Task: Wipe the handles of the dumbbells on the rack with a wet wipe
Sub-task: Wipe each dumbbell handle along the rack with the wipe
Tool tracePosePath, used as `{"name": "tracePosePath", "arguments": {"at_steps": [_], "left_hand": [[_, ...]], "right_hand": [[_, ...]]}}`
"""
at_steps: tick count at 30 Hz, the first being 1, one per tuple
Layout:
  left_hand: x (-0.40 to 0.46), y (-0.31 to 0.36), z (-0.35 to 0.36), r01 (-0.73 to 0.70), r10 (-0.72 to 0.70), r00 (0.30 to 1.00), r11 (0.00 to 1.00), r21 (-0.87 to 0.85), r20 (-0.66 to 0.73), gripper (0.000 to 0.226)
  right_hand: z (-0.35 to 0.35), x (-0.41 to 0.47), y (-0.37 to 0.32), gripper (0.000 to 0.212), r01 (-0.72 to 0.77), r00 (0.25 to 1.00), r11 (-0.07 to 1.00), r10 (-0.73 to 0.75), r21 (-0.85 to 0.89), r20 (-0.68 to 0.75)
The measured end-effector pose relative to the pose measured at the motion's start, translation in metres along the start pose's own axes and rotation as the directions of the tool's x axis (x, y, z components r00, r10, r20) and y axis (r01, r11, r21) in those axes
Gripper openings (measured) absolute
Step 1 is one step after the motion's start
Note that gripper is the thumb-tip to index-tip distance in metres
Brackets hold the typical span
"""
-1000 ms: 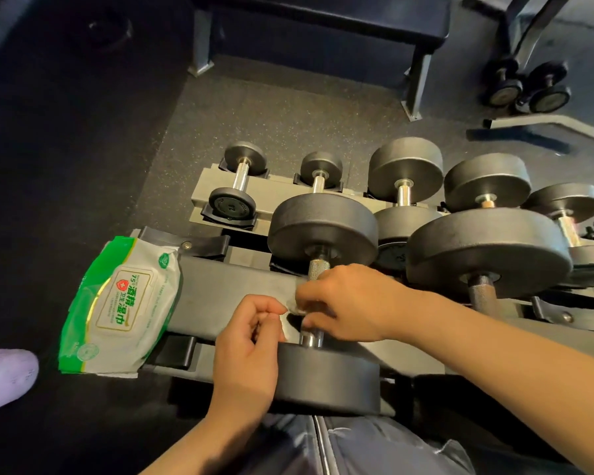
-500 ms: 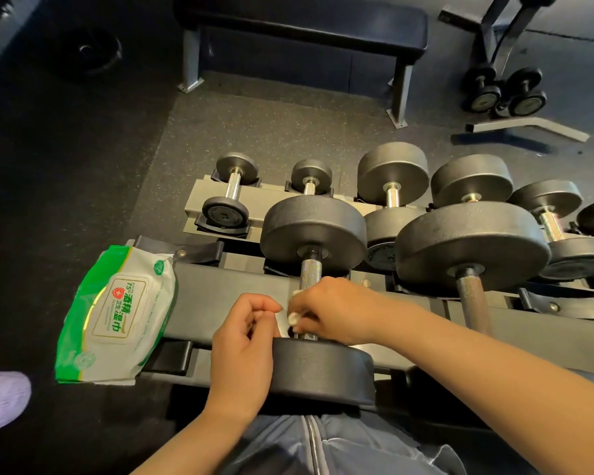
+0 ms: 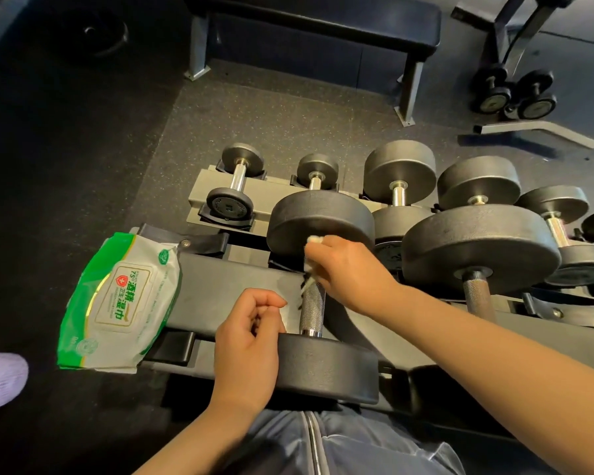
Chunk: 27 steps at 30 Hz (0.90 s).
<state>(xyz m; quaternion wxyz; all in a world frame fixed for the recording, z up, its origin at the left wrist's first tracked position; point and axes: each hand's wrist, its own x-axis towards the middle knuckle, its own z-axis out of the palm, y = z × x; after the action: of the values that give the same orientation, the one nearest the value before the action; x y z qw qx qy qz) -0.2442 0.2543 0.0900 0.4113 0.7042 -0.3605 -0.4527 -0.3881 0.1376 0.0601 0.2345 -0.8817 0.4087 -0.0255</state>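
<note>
A big black dumbbell lies across the rack (image 3: 227, 289) in front of me, its knurled steel handle (image 3: 312, 310) bare along the lower half. My right hand (image 3: 350, 269) grips a white wet wipe (image 3: 310, 260) round the handle's far end, close under the far weight head (image 3: 319, 221). My left hand (image 3: 251, 344) rests against the near weight head (image 3: 326, 368) with its fingers loosely curled, holding nothing that I can see. A second large dumbbell (image 3: 480, 248) sits to the right with its handle (image 3: 477, 296) uncovered.
A green and white pack of wet wipes (image 3: 120, 303) lies on the rack's left end. Smaller dumbbells (image 3: 235, 186) fill the lower tier behind. A flat bench (image 3: 323, 25) stands farther back; two small dumbbells (image 3: 515, 94) sit at a stand, top right.
My right hand has slid the wipe up the handle from the near end to the far end. My left hand has let go of the wipe and drawn back slightly.
</note>
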Motion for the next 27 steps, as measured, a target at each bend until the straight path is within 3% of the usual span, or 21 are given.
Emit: {"name": "tracePosePath", "arguments": {"at_steps": [2, 6, 8, 11, 14, 16, 18, 20, 22, 24, 25, 27], "left_hand": [[0.001, -0.001, 0.0, 0.005, -0.005, 1.0, 1.0, -0.012, -0.021, 0.027], [0.002, -0.004, 0.001, 0.019, -0.021, 0.999, 0.999, -0.035, -0.04, 0.032], [0.001, -0.004, 0.002, 0.036, -0.038, 0.999, 0.998, -0.047, -0.038, 0.032], [0.001, -0.003, 0.003, 0.053, -0.055, 0.998, 0.997, -0.052, -0.036, 0.03], [0.0, -0.004, 0.003, 0.058, -0.06, 0.997, 0.997, -0.056, -0.041, 0.03], [0.0, -0.004, 0.003, 0.058, -0.06, 0.997, 0.997, -0.059, -0.04, 0.031], [0.0, -0.004, 0.003, 0.049, -0.051, 0.998, 0.997, -0.054, -0.033, 0.032], [0.0, -0.004, 0.003, 0.031, -0.033, 0.999, 0.999, -0.043, -0.026, 0.032], [0.001, -0.005, 0.002, 0.018, -0.019, 1.0, 0.999, -0.04, -0.016, 0.032], [0.001, -0.005, 0.002, 0.012, -0.012, 1.0, 0.999, -0.04, -0.002, 0.032], [0.001, -0.005, 0.002, 0.009, -0.009, 1.0, 0.999, -0.035, 0.004, 0.032], [0.0, -0.005, 0.0, 0.005, -0.005, 1.0, 1.0, -0.016, 0.026, 0.031]], "right_hand": [[-0.003, -0.011, -0.001, 0.006, 0.045, 0.993, 0.987, -0.06, 0.153, 0.098], [-0.003, -0.03, -0.007, 0.01, 0.131, 0.937, 0.948, -0.214, 0.289, 0.277], [-0.002, -0.023, -0.005, 0.011, 0.136, 0.954, 0.958, -0.195, 0.252, 0.226], [-0.003, -0.004, 0.012, 0.02, 0.153, 0.987, 0.988, -0.154, 0.019, 0.037], [0.001, 0.003, 0.021, 0.027, 0.118, 0.993, 0.978, -0.121, -0.171, -0.002], [0.005, 0.0, 0.014, 0.019, 0.041, 0.998, 0.997, -0.044, -0.067, -0.045], [0.006, -0.007, 0.003, 0.013, -0.117, 0.988, 0.983, 0.13, 0.143, -0.089], [0.007, -0.019, -0.005, 0.019, -0.33, 0.943, 0.886, 0.327, 0.327, 0.064], [0.005, -0.034, -0.01, 0.016, -0.482, 0.876, 0.746, 0.393, 0.459, 0.281], [-0.001, -0.046, -0.011, 0.01, -0.561, 0.826, 0.569, 0.34, 0.601, 0.449], [-0.005, -0.049, -0.011, 0.014, -0.567, 0.819, 0.533, 0.285, 0.628, 0.498], [-0.008, -0.052, -0.01, 0.025, -0.54, 0.814, 0.61, 0.202, 0.58, 0.545]]}}
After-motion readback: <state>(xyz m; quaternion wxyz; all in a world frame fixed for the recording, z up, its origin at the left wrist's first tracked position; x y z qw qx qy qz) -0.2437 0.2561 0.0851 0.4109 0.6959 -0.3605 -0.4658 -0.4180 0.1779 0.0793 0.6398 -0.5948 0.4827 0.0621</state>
